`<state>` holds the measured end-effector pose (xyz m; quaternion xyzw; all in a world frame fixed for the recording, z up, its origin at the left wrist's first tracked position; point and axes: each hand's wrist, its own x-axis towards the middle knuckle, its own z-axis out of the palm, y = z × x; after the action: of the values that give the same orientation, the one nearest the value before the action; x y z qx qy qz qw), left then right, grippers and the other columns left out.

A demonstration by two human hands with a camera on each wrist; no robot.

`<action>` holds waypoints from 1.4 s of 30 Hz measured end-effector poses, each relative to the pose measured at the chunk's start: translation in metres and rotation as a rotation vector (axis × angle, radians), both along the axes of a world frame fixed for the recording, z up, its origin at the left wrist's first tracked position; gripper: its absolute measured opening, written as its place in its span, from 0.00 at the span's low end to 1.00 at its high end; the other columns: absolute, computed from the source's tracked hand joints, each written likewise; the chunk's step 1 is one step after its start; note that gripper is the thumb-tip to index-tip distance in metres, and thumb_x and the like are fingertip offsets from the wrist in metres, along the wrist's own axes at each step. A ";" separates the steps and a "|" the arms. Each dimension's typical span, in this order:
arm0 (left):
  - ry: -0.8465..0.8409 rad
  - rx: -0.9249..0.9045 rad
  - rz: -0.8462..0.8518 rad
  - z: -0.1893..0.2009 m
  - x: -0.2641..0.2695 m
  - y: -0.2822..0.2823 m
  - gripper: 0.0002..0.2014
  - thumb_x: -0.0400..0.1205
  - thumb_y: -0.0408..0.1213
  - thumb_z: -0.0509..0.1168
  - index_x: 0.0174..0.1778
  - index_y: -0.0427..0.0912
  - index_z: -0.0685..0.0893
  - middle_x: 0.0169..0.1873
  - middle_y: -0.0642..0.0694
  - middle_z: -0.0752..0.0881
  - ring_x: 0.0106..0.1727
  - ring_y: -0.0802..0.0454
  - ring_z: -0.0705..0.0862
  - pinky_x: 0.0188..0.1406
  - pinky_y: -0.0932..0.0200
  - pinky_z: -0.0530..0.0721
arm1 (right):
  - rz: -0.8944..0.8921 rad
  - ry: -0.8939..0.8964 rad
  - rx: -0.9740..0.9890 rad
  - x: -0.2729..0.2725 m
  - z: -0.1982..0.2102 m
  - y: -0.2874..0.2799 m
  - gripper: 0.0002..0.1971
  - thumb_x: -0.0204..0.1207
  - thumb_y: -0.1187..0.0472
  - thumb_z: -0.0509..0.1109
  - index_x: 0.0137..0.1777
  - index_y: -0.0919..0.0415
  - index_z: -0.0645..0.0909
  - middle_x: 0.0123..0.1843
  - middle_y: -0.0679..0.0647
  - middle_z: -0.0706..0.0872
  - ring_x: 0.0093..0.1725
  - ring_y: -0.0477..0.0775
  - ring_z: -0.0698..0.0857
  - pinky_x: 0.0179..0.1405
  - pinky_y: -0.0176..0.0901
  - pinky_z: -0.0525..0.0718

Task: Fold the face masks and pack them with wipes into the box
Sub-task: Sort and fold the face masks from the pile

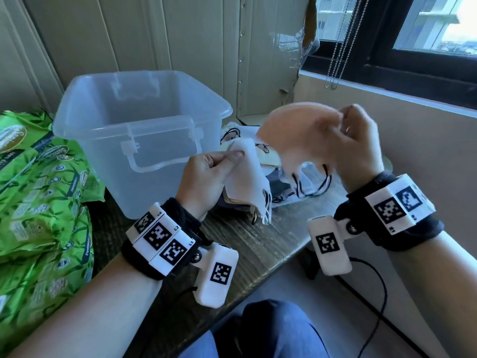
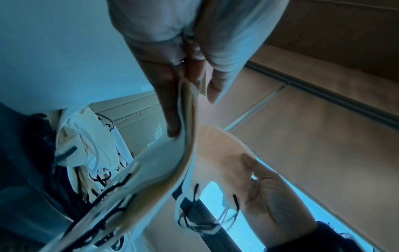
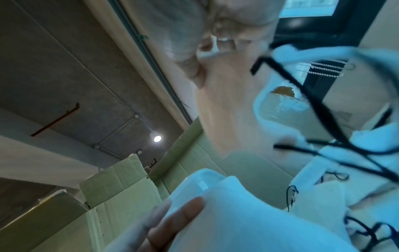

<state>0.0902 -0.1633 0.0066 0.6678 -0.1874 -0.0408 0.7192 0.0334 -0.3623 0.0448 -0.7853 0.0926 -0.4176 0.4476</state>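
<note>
My left hand (image 1: 219,161) pinches a stack of folded masks (image 1: 247,177), white on top, just right of the clear plastic box (image 1: 139,120); in the left wrist view the stack (image 2: 164,170) bends away from my fingers (image 2: 170,109). My right hand (image 1: 353,140) is raised and grips a peach-coloured mask (image 1: 291,135) by its upper edge, its black and white ear loops (image 1: 309,184) dangling. The right wrist view shows the peach mask (image 3: 228,109) hanging below my thumb. A pile of loose masks (image 1: 268,156) lies on the table behind both hands. The box looks empty.
Green packs of wipes (image 1: 41,192) are heaped at the left of the dark wooden table (image 1: 258,244). A wall and window ledge (image 1: 387,99) run close on the right, with a bead chain (image 1: 340,47) hanging. A black cable (image 1: 379,293) trails to the floor.
</note>
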 end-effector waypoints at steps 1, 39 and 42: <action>0.016 -0.022 0.001 0.001 0.000 0.000 0.08 0.76 0.42 0.71 0.34 0.46 0.91 0.39 0.41 0.88 0.43 0.48 0.84 0.49 0.50 0.81 | -0.008 -0.055 -0.013 -0.002 0.004 0.003 0.09 0.69 0.56 0.65 0.33 0.52 0.67 0.30 0.48 0.70 0.31 0.51 0.70 0.27 0.43 0.69; -0.205 -0.029 -0.192 -0.001 -0.002 -0.002 0.25 0.82 0.21 0.59 0.61 0.59 0.69 0.46 0.40 0.81 0.44 0.50 0.80 0.48 0.59 0.81 | 0.572 0.191 0.263 0.002 -0.044 0.040 0.20 0.67 0.75 0.73 0.56 0.64 0.72 0.44 0.53 0.86 0.41 0.44 0.86 0.45 0.41 0.86; -0.282 -0.010 -0.276 -0.004 -0.005 -0.003 0.28 0.79 0.21 0.64 0.64 0.59 0.69 0.55 0.41 0.82 0.52 0.52 0.83 0.55 0.60 0.82 | 0.553 0.231 0.235 0.000 -0.040 0.038 0.20 0.68 0.69 0.72 0.60 0.68 0.73 0.46 0.58 0.83 0.42 0.48 0.84 0.44 0.45 0.85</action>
<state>0.0851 -0.1658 0.0030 0.6313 -0.3763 -0.0443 0.6767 0.0336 -0.3241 0.0050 -0.7659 -0.0264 -0.1749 0.6181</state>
